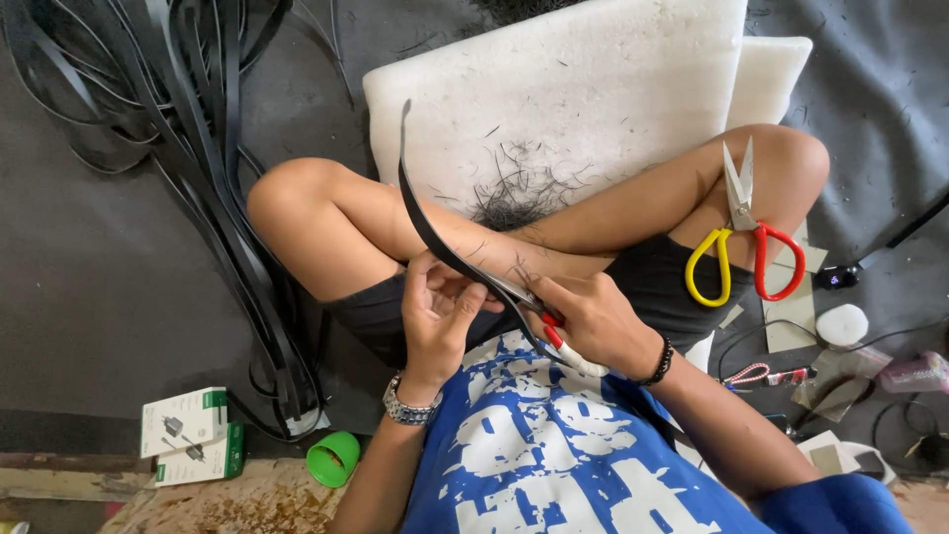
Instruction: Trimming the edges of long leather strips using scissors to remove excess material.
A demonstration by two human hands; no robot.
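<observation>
Both hands clamped: left hand (438, 314) on black strip (427, 213), right hand (590, 318) on cutter (554, 331), probably; dark floor (119, 287).

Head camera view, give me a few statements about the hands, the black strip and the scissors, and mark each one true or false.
1. The left hand pinches the long black rubber strip. True.
2. The right hand works a small red-and-white-handled cutter against that strip. True.
3. The large scissors with one yellow and one red handle loop are held in the right hand. False: they rest on the person's leg, untouched.
4. The green plastic cup stands on the white foam pad. False: it lies on the floor near the left forearm.
5. Black trimmings lie on the foam pad. True.
</observation>
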